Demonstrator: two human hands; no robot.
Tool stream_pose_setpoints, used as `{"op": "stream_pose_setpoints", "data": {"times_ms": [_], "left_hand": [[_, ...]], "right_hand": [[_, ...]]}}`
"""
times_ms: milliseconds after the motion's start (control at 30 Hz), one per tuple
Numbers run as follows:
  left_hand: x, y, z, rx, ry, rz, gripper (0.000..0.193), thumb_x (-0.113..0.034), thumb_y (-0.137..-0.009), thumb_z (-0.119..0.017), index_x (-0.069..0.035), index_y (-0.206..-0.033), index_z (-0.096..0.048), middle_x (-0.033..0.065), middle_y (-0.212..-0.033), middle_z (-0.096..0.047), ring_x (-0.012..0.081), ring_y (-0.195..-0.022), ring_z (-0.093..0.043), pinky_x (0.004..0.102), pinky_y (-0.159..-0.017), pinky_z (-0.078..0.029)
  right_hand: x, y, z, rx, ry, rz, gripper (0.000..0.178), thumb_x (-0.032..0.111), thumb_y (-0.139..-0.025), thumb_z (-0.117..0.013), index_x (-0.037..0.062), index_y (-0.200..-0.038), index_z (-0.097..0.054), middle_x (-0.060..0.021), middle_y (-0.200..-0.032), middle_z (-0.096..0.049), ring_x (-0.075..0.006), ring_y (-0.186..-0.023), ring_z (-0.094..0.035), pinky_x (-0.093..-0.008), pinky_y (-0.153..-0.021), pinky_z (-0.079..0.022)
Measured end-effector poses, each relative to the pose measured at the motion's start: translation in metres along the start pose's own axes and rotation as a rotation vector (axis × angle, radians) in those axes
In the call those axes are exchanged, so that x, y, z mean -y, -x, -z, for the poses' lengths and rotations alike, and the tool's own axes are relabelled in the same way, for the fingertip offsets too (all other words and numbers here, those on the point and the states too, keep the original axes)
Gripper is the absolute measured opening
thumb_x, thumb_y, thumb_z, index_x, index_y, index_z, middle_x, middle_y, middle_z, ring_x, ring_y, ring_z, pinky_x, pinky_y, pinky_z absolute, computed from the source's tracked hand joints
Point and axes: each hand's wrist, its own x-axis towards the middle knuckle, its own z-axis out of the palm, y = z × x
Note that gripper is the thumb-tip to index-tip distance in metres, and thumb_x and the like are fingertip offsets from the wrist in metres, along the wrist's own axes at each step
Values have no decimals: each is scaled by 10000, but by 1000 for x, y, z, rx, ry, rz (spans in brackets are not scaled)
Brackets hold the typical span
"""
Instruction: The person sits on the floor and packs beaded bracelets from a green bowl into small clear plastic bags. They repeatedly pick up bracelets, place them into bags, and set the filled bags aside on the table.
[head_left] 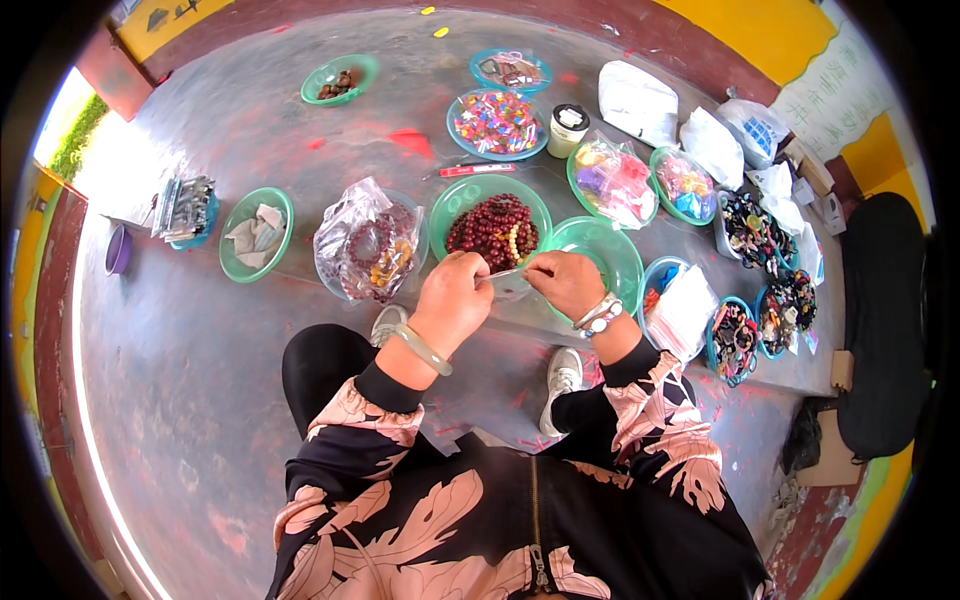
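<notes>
Just in front of my knees, my left hand (455, 302) and my right hand (570, 285) face each other with fingers pinched. Between them stretches a small clear plastic bag (510, 284), its upper edge gripped from both sides. Right behind the fingers stands a green bowl (437, 214) full of dark red bead strings (488, 225), with some pale yellow beads at their right. A second green bowl (625, 245) is beside my right hand, its inside partly hidden by that hand. Left of the beads, a bowl carries clear bags (368, 240) of beaded pieces.
A bowl of colourful small pieces (496, 122), a lidded cup (568, 130) and a red marker (478, 170) lie farther back. At right are bagged items (612, 180), a stack of clear bags (682, 310) and several baskets of dark bands (735, 340). A cloth-filled bowl (284, 215) stands left.
</notes>
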Motion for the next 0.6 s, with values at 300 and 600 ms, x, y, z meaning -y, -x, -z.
{"op": "stream_pose_setpoints", "data": {"times_ms": [300,600], "left_hand": [[16,2,9,-26,-254,32,107,-99,-773,-555,-6,-824,-546,215,-762,-580,404,-718,-574,472,-640,-459],[25,0,16,-56,-12,77,140,-159,-788,-572,-34,-760,-630,200,-732,-605,382,-700,-585,452,-639,-471]], "right_hand": [[9,-7,1,-50,44,126,159,244,-822,-551,95,-796,-602,-122,-710,-616,-335,-656,-593,-420,-569,-460],[12,-20,0,2,-116,79,155,214,-813,-568,71,-816,-628,-121,-687,-617,-281,-617,-605,-361,-561,-463]]}}
